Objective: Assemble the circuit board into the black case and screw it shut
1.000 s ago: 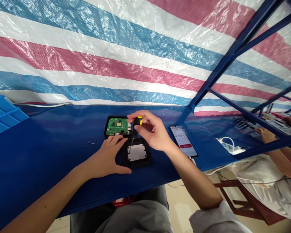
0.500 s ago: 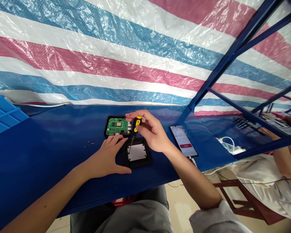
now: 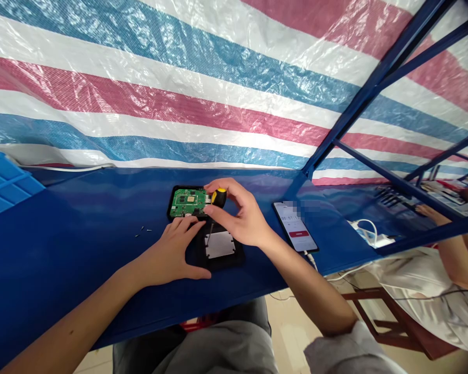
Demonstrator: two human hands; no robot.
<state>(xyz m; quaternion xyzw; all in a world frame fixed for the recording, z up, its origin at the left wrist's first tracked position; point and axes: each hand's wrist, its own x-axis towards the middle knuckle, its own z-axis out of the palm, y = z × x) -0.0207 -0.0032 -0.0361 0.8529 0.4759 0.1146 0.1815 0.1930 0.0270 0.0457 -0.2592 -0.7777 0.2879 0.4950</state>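
Plastic cover [image 3: 238, 252], black, squarish around a silvery plate [image 3: 222, 246], lies on the blue table [image 3: 81, 259], the left hand [image 3: 174, 250] spread open at its left edge. The right hand [image 3: 241, 212] grips a yellow-and-black screwdriver [image 3: 219, 198] slanting to the plate. Right, a smartphone [image 3: 297, 226] reads a blurry "00:07". Farther, a green circuit board [image 3: 187, 202] sits in a black case [image 3: 170, 209] before glossy striped sheeting [image 3: 159, 93].

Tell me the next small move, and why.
Probably turn the black-and-yellow screwdriver a little: the right hand grips it, its thin shaft slants down toward the left edge of the silvery rectangular plate, and the left hand brackets the square black casing.
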